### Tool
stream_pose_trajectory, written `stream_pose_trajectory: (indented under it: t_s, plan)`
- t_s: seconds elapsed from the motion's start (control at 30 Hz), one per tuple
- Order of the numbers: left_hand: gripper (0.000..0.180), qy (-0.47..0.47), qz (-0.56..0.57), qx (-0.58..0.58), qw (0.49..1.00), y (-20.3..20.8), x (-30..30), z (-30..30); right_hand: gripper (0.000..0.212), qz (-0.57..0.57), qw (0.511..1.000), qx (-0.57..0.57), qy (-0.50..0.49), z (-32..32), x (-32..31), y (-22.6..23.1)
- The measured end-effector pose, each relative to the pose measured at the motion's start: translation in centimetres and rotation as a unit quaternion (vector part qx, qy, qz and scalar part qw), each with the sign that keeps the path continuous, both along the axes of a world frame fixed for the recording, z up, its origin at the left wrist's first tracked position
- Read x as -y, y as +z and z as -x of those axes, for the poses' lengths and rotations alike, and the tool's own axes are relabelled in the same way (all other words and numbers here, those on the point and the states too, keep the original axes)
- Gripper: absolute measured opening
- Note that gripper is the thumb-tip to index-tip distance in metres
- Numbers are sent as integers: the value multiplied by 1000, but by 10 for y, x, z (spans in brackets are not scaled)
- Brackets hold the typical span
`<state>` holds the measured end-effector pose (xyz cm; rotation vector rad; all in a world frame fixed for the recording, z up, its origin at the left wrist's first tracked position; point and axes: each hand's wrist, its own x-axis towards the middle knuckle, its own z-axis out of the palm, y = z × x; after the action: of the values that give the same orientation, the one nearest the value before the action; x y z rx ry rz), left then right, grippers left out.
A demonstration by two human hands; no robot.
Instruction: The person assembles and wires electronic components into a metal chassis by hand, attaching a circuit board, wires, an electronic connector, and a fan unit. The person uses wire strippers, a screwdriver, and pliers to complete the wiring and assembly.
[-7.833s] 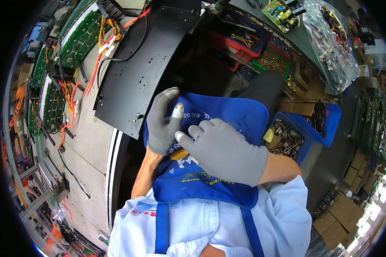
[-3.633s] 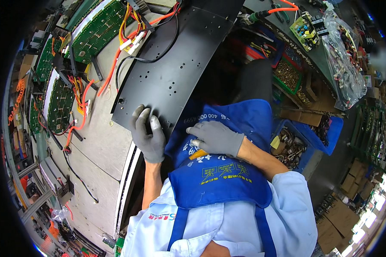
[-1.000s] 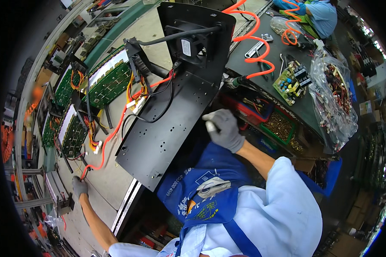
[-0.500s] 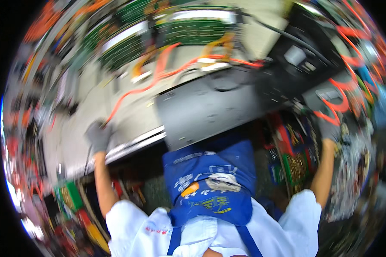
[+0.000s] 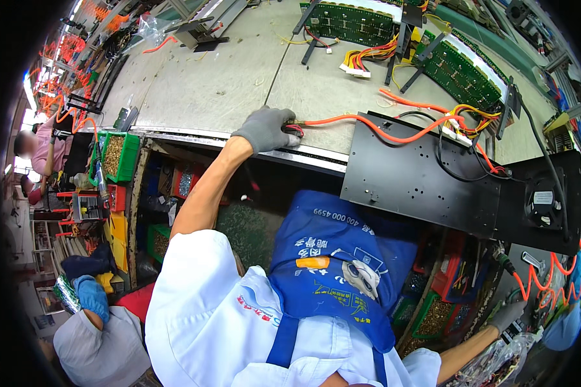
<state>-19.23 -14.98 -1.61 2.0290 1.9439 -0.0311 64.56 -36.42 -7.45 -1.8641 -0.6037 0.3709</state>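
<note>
My left hand (image 5: 268, 129), in a grey glove, is closed at the table's front edge. Its fingers wrap around the end of an orange hose (image 5: 342, 119), where a brass-coloured fitting shows; something small, red and black, sticks out beside the fingertips. Rightward, the hose runs over a black perforated metal panel (image 5: 407, 171) that overhangs the table edge. My right hand (image 5: 507, 315), also gloved in grey, reaches low at the far right, beneath a coiled orange hose (image 5: 539, 284) and beside a small dark device (image 5: 514, 331). Its fingers are too unclear to read.
Green circuit boards (image 5: 348, 22) with bundled coloured wires (image 5: 373, 58) stand at the back. A black fan (image 5: 543, 205) sits on the panel's right end. Bins of small parts (image 5: 120, 155) are under and beside the table (image 5: 206, 90). Co-workers, one in a grey sleeve (image 5: 100, 348), are at left.
My view has swung, so the table and panel appear turned and shifted right. The earlier frame is blurred. My left hand still grips the hose; my right hand appears lower in view.
</note>
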Motion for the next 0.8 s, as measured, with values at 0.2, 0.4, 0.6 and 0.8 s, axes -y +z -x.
stream_pose_trajectory:
  t_s: [0.2, 0.4, 0.6, 0.8]
  plan:
    - [57, 63, -45, 79, 994, -12, 6, -25, 48, -175, 934, 157, -269, 191, 2, 73]
    - [58, 100, -64, 148, 982, -30, 24, -35, 46, -274, 953, -130, 13, 248, -2, 83]
    - [51, 146, 6, 351, 925, -38, 29, -45, 45, -197, 928, -200, 245, 354, -54, 75]
    - [39, 105, -91, 327, 935, -47, 64, -57, 43, -29, 789, -378, 483, 456, -72, 52]
